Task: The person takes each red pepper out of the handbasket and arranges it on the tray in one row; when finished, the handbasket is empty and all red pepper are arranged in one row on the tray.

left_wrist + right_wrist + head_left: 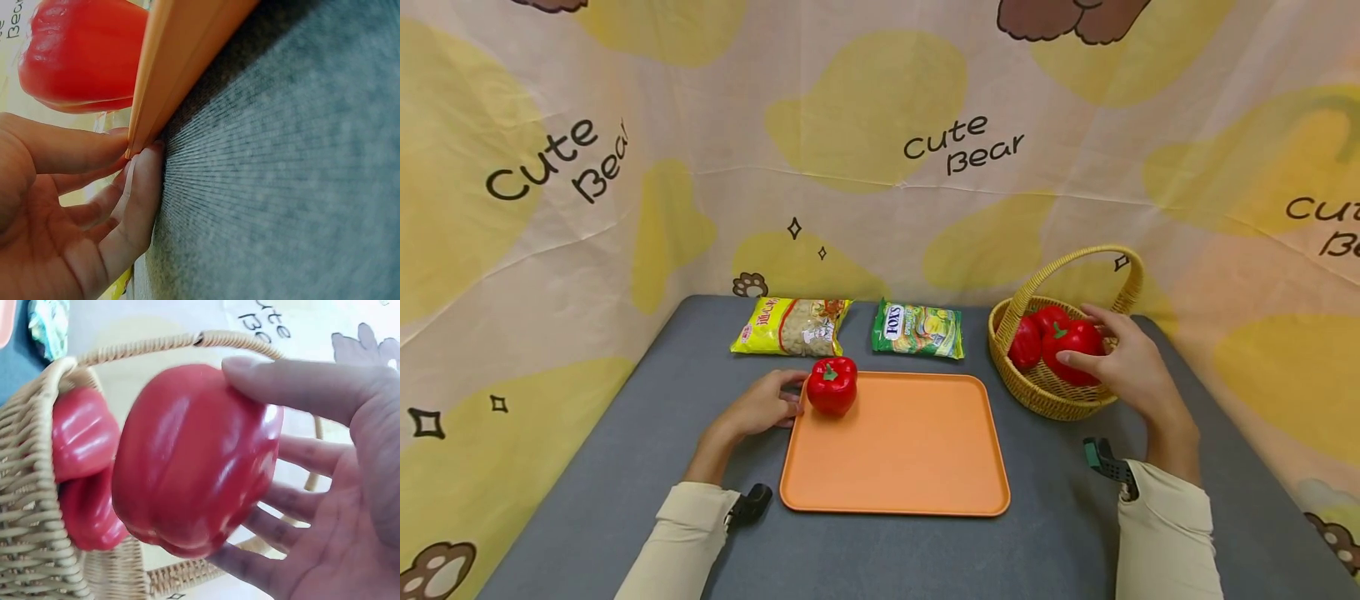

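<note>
My left hand (765, 403) pinches the left rim of an orange tray (898, 450), thumb on top and fingers beneath in the left wrist view. On the tray's far left corner sits a red bell pepper (833, 396) with a green stem. Over at the right, my right hand (1129, 363) holds another red bell pepper (194, 456) between thumb and fingers, at the mouth of a wicker basket (1037, 398). Two more red bell peppers, one nearer (1024, 344) and one farther back (1049, 317), lie inside the basket.
Behind the tray lie a yellow snack bag (793, 327) and a green candy bag marked FOX'S (919, 330). The basket's tall handle (1037, 283) arches over its opening. A printed cloth (865, 225) hangs around the grey table (1052, 533).
</note>
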Available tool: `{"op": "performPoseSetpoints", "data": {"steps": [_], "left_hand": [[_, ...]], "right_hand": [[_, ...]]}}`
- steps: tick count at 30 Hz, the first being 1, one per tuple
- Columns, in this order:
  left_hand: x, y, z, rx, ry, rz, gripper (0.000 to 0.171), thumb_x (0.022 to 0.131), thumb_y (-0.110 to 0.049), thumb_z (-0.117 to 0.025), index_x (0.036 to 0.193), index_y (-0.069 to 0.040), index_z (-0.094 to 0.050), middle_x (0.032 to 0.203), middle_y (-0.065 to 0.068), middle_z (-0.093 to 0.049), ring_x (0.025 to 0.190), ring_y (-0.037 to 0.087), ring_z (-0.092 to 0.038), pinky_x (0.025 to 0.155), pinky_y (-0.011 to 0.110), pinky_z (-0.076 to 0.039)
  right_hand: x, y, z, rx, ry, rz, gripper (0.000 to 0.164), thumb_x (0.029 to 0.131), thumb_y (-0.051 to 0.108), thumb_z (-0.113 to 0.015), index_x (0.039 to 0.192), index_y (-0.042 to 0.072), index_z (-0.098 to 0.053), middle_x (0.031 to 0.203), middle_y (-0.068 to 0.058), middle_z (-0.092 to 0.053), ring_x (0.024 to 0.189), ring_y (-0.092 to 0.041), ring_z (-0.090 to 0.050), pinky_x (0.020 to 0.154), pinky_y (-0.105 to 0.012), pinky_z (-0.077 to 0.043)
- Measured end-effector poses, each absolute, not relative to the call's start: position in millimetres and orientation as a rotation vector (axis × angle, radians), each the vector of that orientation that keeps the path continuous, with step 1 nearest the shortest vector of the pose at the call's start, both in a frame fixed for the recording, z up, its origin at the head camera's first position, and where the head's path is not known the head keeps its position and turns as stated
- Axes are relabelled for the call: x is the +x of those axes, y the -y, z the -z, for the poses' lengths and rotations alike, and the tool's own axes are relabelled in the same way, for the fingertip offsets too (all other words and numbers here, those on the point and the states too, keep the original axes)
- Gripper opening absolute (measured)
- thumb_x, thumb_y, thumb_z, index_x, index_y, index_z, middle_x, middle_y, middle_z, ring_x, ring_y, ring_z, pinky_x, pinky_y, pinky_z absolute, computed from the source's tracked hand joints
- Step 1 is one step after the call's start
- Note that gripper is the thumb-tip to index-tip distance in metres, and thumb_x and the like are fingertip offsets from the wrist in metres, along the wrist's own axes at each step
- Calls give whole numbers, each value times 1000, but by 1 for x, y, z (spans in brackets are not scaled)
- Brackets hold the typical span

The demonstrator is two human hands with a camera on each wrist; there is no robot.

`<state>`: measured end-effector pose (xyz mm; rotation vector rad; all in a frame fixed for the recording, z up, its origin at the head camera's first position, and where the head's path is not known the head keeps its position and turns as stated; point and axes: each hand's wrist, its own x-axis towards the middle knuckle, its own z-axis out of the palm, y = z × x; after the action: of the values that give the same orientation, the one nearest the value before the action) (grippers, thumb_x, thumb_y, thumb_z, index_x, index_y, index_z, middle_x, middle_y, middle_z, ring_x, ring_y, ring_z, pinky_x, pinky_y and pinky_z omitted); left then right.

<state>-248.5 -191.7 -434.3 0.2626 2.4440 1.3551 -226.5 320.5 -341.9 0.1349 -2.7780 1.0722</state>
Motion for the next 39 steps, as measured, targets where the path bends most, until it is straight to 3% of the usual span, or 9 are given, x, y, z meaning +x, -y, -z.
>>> {"op": "performPoseSetpoints", "data": {"steps": [3, 11, 17, 20, 26, 28, 32, 39], "left_hand": [[-248, 192, 434, 267, -2443, -1357, 60, 96, 5, -59, 154, 9, -45, 151, 30, -53, 116, 33, -69, 82, 39, -66], [-247, 192, 433, 286, -2442, -1362, 59, 96, 6, -59, 153, 11, -45, 150, 31, -53, 116, 34, -69, 81, 40, -66], [-248, 191, 432, 281, -2448, -1355, 58, 96, 6, -60, 153, 10, -46, 150, 30, -53, 116, 34, -69, 81, 39, -66], [-248, 191, 432, 277, -2452, -1350, 58, 96, 6, -60, 153, 10, -45, 151, 30, -53, 116, 34, -69, 81, 39, -66], [-247, 192, 432, 277, -2446, -1355, 59, 97, 6, -59, 153, 11, -44, 152, 31, -52, 116, 33, -69, 80, 39, -66], [-247, 191, 433, 271, -2442, -1360, 58, 97, 7, -58, 153, 11, -45, 152, 31, -52, 115, 33, -69, 80, 39, -66], [-248, 191, 434, 260, -2449, -1349, 58, 97, 5, -59, 153, 9, -45, 151, 30, -53, 114, 32, -69, 81, 38, -66], [-250, 192, 436, 243, -2460, -1331, 58, 97, 4, -59, 153, 8, -46, 153, 29, -52, 117, 33, -68, 82, 37, -66]], "right_hand": [[-223, -317, 338, 168, 2787, -1119, 85, 93, 41, -81, 164, 16, -41, 156, -23, -46, 132, -46, -46, 97, -54, -50], [-215, -300, 328, 360, 2722, -1129, 68, 92, 34, -83, 153, 22, -58, 148, -7, -55, 119, -25, -54, 84, -16, -53], [-213, -283, 324, 470, 2686, -1186, 66, 92, 25, -84, 152, 19, -58, 148, -4, -54, 120, -24, -56, 87, -13, -53], [-217, -273, 327, 528, 2678, -1205, 68, 90, 21, -86, 151, 16, -58, 150, -8, -54, 122, -31, -58, 91, -18, -55], [-228, -250, 339, 589, 2730, -1168, 71, 86, 19, -89, 150, 13, -58, 148, -13, -54, 129, -37, -53, 99, -56, -58], [-231, -243, 344, 601, 2745, -1186, 73, 85, 18, -89, 150, 12, -57, 148, -14, -53, 131, -39, -51, 100, -62, -57], [-235, -229, 353, 626, 2768, -1253, 76, 83, 15, -90, 151, 11, -56, 149, -13, -52, 132, -39, -51, 101, -62, -56], [-241, -208, 365, 704, 2732, -1284, 72, 80, 17, -93, 145, 13, -63, 144, -10, -58, 122, -35, -64, 101, -57, -58]]}}
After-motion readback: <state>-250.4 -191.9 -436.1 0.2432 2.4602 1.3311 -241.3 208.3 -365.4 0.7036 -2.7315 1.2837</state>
